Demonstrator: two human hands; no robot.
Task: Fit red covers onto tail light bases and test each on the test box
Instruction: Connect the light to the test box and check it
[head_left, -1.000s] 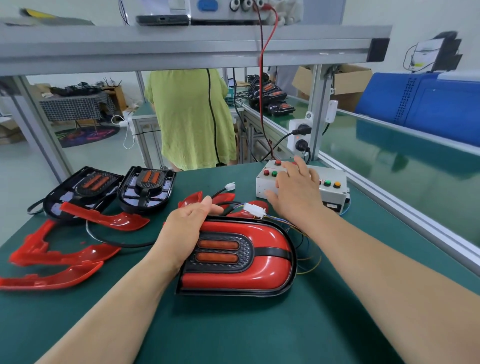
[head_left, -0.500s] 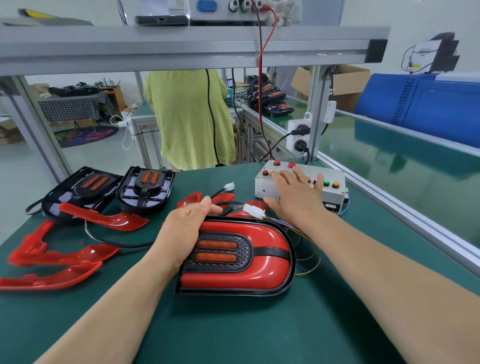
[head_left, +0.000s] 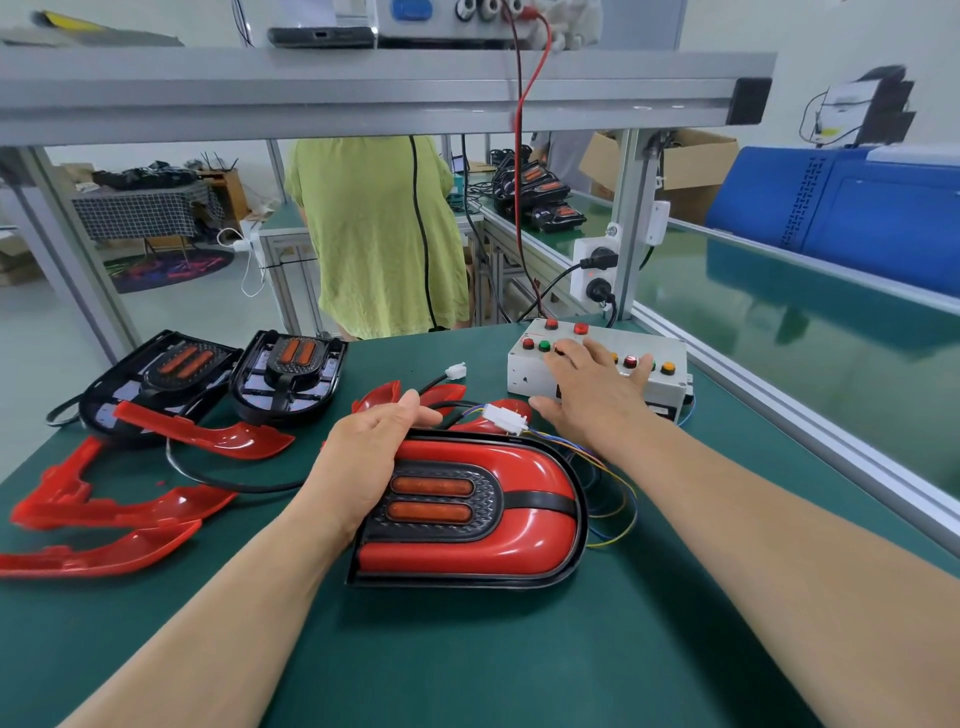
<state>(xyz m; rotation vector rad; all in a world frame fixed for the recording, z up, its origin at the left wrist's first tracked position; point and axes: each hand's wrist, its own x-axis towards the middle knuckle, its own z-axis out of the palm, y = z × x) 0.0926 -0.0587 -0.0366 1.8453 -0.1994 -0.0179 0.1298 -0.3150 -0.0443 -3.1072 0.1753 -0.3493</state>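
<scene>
Open green surface (head_left: 493, 665) stretches along the near edge, before the assembled tail light (head_left: 519, 540). Loose red covers (head_left: 119, 553) crowd the left side; coloured wires (head_left: 597, 462) and the test box (head_left: 524, 376) stand at right rear.

Right hand (head_left: 592, 395) covers middle buttons of test box (head_left: 524, 375); can't tell which it touches, possibly none. Left hand (head_left: 363, 457) hides left end of tail light (head_left: 519, 535). Nearest red cover (head_left: 93, 553) clipped at left edge. Shelf beam (head_left: 363, 98) hides bystander (head_left: 374, 234) above shoulders.

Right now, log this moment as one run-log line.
phase: test | left hand: grips covered tail light on mat | right hand: fingers spread on test box | pending: two bare bases, loose red covers
</scene>
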